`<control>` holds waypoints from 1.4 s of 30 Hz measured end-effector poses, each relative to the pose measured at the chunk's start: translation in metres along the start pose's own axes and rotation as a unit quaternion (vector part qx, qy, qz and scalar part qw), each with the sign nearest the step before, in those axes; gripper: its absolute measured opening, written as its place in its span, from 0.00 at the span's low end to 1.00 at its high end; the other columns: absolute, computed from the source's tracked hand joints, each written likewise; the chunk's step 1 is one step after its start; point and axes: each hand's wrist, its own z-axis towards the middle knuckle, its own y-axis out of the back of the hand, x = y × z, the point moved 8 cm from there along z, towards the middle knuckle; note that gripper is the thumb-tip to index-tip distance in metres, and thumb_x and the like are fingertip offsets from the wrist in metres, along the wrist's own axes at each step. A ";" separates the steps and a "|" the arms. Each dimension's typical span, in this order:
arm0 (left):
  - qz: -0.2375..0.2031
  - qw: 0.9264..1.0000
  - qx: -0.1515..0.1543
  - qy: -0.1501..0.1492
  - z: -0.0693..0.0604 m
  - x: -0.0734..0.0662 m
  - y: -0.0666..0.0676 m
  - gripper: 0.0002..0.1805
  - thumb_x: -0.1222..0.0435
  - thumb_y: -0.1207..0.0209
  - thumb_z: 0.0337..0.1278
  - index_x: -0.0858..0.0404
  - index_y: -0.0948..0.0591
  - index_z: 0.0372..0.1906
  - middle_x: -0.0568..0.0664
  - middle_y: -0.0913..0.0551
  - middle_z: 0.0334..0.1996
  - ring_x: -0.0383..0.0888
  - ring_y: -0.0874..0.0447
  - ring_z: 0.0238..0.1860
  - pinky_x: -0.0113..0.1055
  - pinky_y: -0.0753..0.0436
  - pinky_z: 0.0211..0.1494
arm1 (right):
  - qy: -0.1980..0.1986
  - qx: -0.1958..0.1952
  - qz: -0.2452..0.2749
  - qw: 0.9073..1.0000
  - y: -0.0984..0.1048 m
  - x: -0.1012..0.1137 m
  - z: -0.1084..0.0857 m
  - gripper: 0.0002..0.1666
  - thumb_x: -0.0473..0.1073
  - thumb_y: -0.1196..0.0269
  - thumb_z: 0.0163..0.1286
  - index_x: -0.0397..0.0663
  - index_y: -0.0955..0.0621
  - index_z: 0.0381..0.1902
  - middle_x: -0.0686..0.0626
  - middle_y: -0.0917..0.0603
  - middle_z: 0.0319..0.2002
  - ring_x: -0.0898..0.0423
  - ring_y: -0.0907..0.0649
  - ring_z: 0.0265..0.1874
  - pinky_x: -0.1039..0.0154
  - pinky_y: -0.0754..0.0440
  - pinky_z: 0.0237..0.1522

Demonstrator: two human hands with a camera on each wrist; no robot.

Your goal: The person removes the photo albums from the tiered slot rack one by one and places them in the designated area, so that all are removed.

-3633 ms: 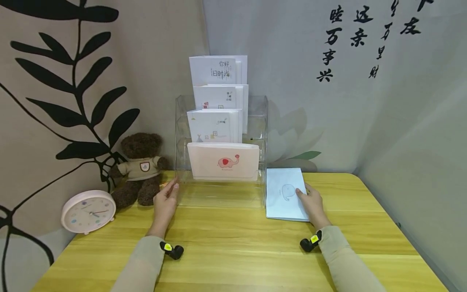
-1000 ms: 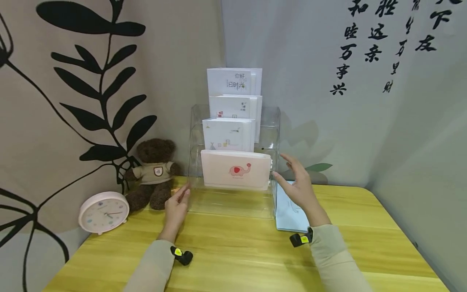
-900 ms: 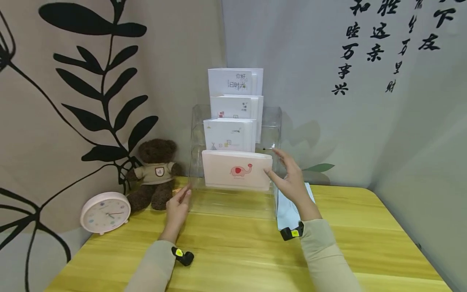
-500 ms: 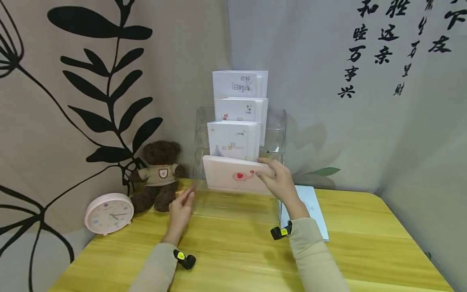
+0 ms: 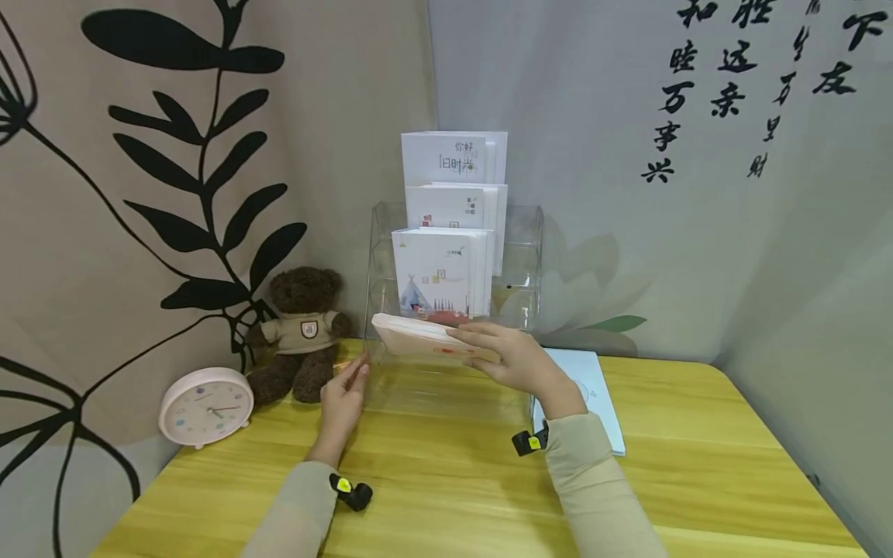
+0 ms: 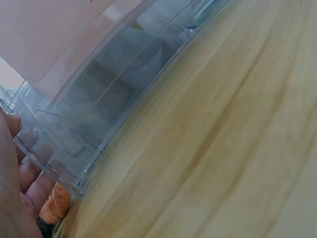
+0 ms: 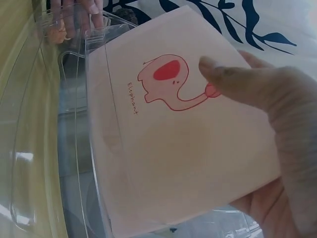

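A pink notebook with a red elephant on its cover leans forward at the front tier of a clear plastic rack. My right hand grips it at the right end; the right wrist view shows the thumb across the cover and the other fingers mostly hidden behind. Its lower edge is still inside the rack's front lip. Whether it is one notebook or a stack, I cannot tell. At the rack's left side, my left hand touches the wall with extended fingers, partly seen through the plastic.
White notebooks stand in the rack's upper tiers. Light blue notebooks lie on the wooden table right of the rack. A brown teddy bear and a pink clock sit to the left.
My right hand has left the light blue notebooks and taken hold of the pink notebook, tipping its top forward and baring more of the white notebook behind. My left hand stays at the rack.
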 end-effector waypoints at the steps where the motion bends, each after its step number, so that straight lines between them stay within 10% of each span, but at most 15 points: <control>1: -0.001 1.000 0.000 0.001 0.000 0.000 0.000 0.22 0.50 0.43 0.73 0.50 0.19 0.65 0.49 0.19 0.61 0.50 0.18 0.59 0.49 0.19 0.60 | 0.002 0.004 0.004 1.000 -0.001 0.000 0.001 0.31 0.43 0.31 0.70 0.59 0.23 0.70 0.51 0.21 0.64 0.50 0.19 0.61 0.54 0.18 0.57; 21: -0.001 1.000 -0.001 0.012 0.001 0.002 -0.001 0.22 0.49 0.43 0.72 0.51 0.19 0.65 0.50 0.19 0.61 0.52 0.19 0.60 0.50 0.20 0.60 | -0.013 -0.027 0.001 1.000 -0.006 -0.007 -0.001 0.34 0.34 0.31 0.67 0.63 0.22 0.68 0.56 0.16 0.57 0.60 0.15 0.51 0.62 0.15 0.48; 26: 0.001 1.000 -0.003 0.007 0.000 0.001 0.001 0.22 0.48 0.43 0.72 0.50 0.19 0.65 0.49 0.18 0.60 0.51 0.18 0.59 0.50 0.19 0.59 | -0.022 -0.025 -0.007 0.999 -0.007 -0.007 -0.001 0.33 0.35 0.34 0.71 0.66 0.24 0.70 0.56 0.14 0.54 0.65 0.17 0.35 0.67 0.18 0.37; 42: 0.003 1.000 -0.010 -0.007 0.002 -0.003 0.001 0.22 0.50 0.43 0.72 0.53 0.18 0.64 0.49 0.17 0.58 0.50 0.16 0.57 0.48 0.18 0.57 | 0.060 -0.122 -0.038 0.990 -0.004 0.001 -0.006 0.28 0.30 0.35 0.69 0.54 0.19 0.65 0.50 0.12 0.49 0.62 0.19 0.28 0.69 0.29 0.24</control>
